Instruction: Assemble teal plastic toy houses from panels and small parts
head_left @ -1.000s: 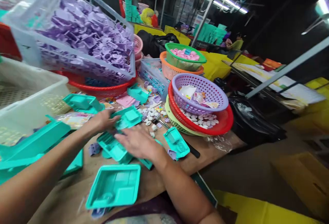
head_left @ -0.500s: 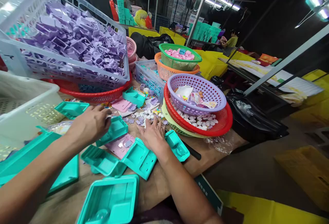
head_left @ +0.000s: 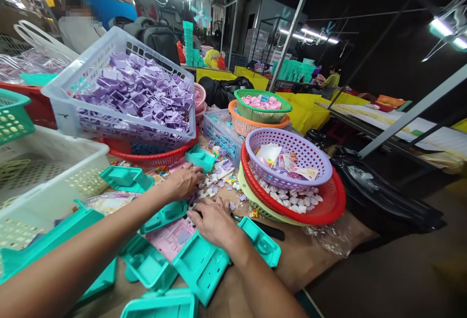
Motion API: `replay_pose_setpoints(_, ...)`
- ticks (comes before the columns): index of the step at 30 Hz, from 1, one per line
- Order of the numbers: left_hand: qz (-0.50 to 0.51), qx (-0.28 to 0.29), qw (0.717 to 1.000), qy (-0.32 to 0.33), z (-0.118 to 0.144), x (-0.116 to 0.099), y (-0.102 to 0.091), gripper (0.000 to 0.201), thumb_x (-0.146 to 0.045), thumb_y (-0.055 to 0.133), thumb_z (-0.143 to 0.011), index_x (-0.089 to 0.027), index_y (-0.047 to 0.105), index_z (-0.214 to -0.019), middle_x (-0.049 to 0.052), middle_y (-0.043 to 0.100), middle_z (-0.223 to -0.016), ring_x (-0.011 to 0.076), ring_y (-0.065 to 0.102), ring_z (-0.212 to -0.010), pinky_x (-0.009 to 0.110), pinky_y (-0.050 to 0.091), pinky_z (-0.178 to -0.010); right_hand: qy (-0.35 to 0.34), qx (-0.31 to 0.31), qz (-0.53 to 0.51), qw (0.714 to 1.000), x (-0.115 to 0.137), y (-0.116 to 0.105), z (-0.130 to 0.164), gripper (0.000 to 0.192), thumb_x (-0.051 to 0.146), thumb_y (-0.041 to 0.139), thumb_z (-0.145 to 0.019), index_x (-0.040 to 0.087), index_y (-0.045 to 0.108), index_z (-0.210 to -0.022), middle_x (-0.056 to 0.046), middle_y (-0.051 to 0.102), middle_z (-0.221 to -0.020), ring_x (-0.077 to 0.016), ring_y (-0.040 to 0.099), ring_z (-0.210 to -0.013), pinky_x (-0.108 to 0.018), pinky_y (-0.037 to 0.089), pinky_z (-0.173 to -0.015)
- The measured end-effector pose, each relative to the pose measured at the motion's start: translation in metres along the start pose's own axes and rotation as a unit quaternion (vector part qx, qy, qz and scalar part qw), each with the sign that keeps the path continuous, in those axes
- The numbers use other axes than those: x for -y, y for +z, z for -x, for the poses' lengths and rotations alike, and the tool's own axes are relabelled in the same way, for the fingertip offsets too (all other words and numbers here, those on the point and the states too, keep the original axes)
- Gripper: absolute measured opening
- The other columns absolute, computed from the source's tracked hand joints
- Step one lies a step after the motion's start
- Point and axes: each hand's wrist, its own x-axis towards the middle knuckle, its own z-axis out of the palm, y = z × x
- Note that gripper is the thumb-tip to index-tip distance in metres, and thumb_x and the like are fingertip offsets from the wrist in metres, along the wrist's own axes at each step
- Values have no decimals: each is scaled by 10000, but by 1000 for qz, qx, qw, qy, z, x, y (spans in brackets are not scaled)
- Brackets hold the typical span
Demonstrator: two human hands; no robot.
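Observation:
My left hand [head_left: 185, 182] reaches over the heap of small white pieces [head_left: 211, 186], palm down, fingers loosely stretched out and its thumb hidden. Nearer to me, my right hand [head_left: 211, 218] lies low at the heap's edge, with its fingers apart and no piece visible in them. Below my right wrist is a turquoise plastic tray-like part [head_left: 204, 262]. A pink plastic panel [head_left: 171, 238] and another turquoise part [head_left: 166, 215] lie under and beside my left forearm. Just right of my right hand is a turquoise compartmented part [head_left: 260, 241], with a black-handled tool [head_left: 268, 229] behind it.
A translucent crate [head_left: 124, 131] of purple parts rests on a red basket [head_left: 153, 157] at the back left. On the right, a purple basket [head_left: 288, 179] sits in a red one [head_left: 337, 201] with white pieces. A white crate [head_left: 83, 172] stands left. Another person [head_left: 78, 31] is behind.
My left hand has moved right, from the turquoise part to the small-piece heap. My right hand stays at the heap's near edge. The view has tilted up and turned left.

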Motion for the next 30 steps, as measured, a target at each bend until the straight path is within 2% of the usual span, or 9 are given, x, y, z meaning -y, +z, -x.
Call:
replay_pose_setpoints(3, -36, -15, 999, -36, -2, 10, -6, 337, -150, 460, -873, -165, 672, -1135, 181, 611, -1235, 344, 531, -1092, 457, 488, -834, 16, -54, 48, 997, 0, 2, -12, 399, 497, 432, -985, 215, 700, -1073, -128, 623, -1219, -373, 480, -1226, -660, 319, -1047)
replay_pose_setpoints(9, -43, -40, 998, -23, -28, 27, -21, 408, -104, 398, -891, -94, 593, -1250, 209, 534, -1339, 281, 550, -1128, 431, 433, -1005, 53, -98, 88, 990, 7, 4, -38, 369, 387, 541, -939, 129, 638, -1184, -191, 552, -1328, -390, 412, -1311, -667, 284, -1083)
replay_pose_setpoints(14, 22, 18, 999, -14, -40, 31, -15, 159, -147, 533, -828, -122, 684, -787, 130, 685, -876, 224, 629, -776, 328, 493, -739, 25, -87, 64, 994, 15, 7, -34, 294, 347, 545, -932, 144, 659, -1111, -160, 634, -1188, -348, 515, -1208, -651, 340, -1060)
replay_pose_setpoints(19, 157, 64, 985, 42, -20, 3, -20, 235, -330, 539, -920, -150, 681, -866, 53, 705, -833, 155, 628, -727, 228, 464, -647, -82, 11, 39, 996, 26, 0, -25, 236, 299, 505, -944, 180, 696, -1014, -112, 713, -1059, -288, 634, -1062, -486, 469, -973)
replay_pose_setpoints(22, 255, 108, 956, 96, -6, -23, -28, 255, -353, 515, -952, -164, 680, -910, 34, 715, -894, 136, 646, -789, 201, 489, -710, -102, 91, 64, 989, 30, -3, -25, 281, 285, 477, -957, 151, 713, -1031, -139, 727, -1058, -298, 668, -1025, -432, 500, -914)
replay_pose_setpoints(24, 314, 123, 934, 117, -2, -31, -32, 269, -351, 487, -970, -168, 684, -958, 44, 714, -961, 144, 652, -860, 213, 499, -783, -115, 99, 67, 986, 28, 0, -25, 282, 282, 495, -953, 138, 709, -1069, -153, 703, -1152, -306, 635, -1113, -419, 482, -953)
replay_pose_setpoints(25, 311, 119, 937, 103, -2, -30, -32, 286, -347, 455, -983, -174, 682, -999, 51, 710, -1004, 149, 651, -894, 222, 500, -813, -124, 90, 62, 986, 27, 2, -25, 277, 289, 509, -950, 138, 709, -1070, -152, 695, -1173, -305, 616, -1147, -417, 469, -976)
replay_pose_setpoints(27, 226, 90, 970, 17, -3, -19, -28, 318, -323, 399, -998, -185, 656, -1125, 79, 682, -1135, 177, 637, -1007, 266, 495, -899, -137, 60, 47, 988, 22, 7, -25, 257, 324, 541, -938, 153, 714, -1023, -133, 707, -1124, -303, 591, -1164, -423, 461, -987)
replay_pose_setpoints(30, 65, 57, 986, -144, -5, 6, -11, 398, -273, 399, -970, -101, 553, -1294, 228, 573, -1310, 329, 563, -1178, 504, 459, -993, -127, 8, 30, 991, 14, 14, -27, 204, 324, 563, -925, 180, 704, -957, -96, 706, -1027, -290, 571, -1142, -421, 480, -946)
